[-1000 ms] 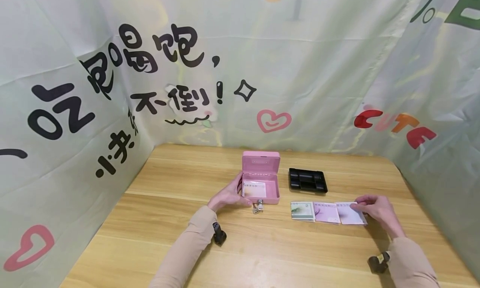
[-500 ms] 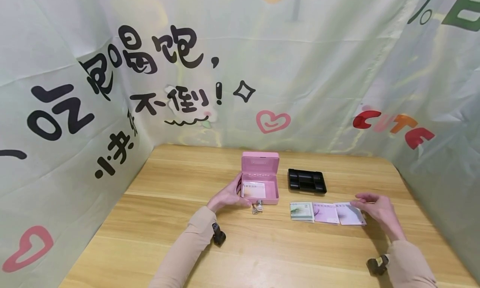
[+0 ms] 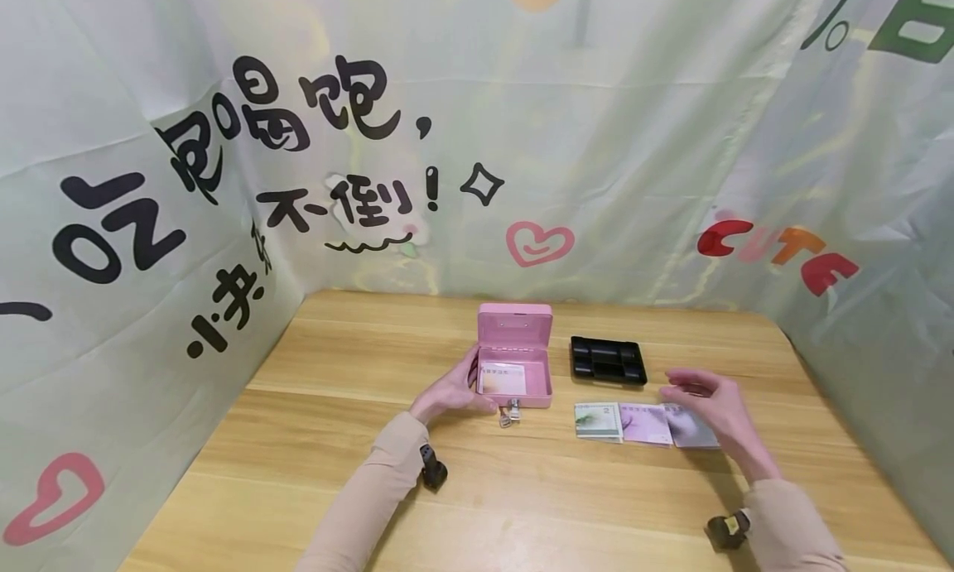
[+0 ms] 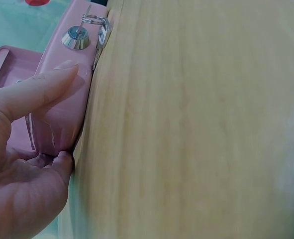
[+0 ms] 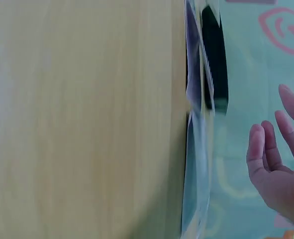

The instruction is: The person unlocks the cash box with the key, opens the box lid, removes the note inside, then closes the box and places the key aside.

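Note:
A small pink cash box (image 3: 538,396) stands with its lid raised and a folded banknote (image 3: 503,380) inside. My left hand (image 3: 453,391) holds the box's front left corner; in the left wrist view the thumb (image 4: 47,87) lies along the front, below the lock (image 4: 75,38) with keys (image 4: 103,32) hanging from it. To the right, folded banknotes lie side by side: a green one (image 3: 598,421), a pinkish-purple one (image 3: 647,425) and a blue-grey one (image 3: 693,431). Over the blue-grey one hovers my right hand (image 3: 711,400), fingers loosely bent and nothing between them.
A black compartment tray (image 3: 607,373) sits behind the banknotes, right of the box. Printed cloth walls (image 3: 641,183) enclose the wooden table (image 3: 522,497) at the back and sides.
My right hand has come off the right edge of the blue-grey banknote, rising and shifting left over it. My left hand stays on the cash box.

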Demonstrator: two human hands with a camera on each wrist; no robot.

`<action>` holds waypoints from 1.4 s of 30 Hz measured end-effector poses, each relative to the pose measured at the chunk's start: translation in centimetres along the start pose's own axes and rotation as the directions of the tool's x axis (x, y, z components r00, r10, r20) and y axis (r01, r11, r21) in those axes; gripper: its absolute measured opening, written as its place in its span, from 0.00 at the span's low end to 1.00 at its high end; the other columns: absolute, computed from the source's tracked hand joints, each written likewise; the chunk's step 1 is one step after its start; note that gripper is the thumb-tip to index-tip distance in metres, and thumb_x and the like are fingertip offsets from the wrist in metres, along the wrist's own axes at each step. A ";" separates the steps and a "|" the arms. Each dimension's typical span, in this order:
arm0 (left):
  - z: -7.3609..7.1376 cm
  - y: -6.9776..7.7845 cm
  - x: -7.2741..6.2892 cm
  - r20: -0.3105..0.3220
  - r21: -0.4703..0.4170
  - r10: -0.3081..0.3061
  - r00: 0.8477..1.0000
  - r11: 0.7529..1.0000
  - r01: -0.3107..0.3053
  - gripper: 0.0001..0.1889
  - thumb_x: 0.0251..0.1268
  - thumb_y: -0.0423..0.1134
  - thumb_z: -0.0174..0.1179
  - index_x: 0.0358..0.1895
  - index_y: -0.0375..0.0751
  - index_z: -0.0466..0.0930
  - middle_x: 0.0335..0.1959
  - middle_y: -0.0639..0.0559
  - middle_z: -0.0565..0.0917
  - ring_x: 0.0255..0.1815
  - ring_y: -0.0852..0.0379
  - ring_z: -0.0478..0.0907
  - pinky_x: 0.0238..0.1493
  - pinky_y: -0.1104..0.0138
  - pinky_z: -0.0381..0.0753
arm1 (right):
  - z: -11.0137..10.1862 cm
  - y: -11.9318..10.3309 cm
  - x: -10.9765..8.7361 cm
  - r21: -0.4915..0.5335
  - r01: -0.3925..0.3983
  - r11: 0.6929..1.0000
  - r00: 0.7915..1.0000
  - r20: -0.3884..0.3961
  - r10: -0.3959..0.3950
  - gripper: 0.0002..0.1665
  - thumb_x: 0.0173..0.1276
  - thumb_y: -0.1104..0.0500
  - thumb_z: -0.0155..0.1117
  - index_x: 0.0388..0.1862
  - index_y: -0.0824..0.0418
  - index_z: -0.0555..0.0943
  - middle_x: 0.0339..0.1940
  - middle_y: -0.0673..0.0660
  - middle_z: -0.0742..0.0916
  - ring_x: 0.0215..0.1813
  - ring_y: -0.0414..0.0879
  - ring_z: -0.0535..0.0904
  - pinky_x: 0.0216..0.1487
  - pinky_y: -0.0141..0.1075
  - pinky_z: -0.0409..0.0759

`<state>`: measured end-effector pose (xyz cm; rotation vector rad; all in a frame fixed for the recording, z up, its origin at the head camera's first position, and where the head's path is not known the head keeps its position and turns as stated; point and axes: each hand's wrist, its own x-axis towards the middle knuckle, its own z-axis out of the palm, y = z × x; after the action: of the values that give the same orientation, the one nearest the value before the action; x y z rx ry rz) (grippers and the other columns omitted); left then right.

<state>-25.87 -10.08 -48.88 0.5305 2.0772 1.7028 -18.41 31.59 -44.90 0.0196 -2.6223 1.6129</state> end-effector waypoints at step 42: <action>0.0 -0.1 0.0 -0.007 0.005 0.015 1.000 1.000 -0.015 0.66 0.41 0.21 0.72 0.82 0.40 0.35 0.84 0.38 0.44 0.85 0.41 0.40 0.85 0.47 0.39 | 12.5 -7.8 2.7 0.215 0.104 0.971 0.945 0.282 -0.164 0.25 0.63 0.70 0.68 0.59 0.79 0.76 0.56 0.79 0.83 0.49 0.43 0.86 0.51 0.24 0.85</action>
<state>-25.90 -10.05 -48.99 0.5436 2.0877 1.7109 -21.37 17.01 -43.39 0.4795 -2.5782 1.9472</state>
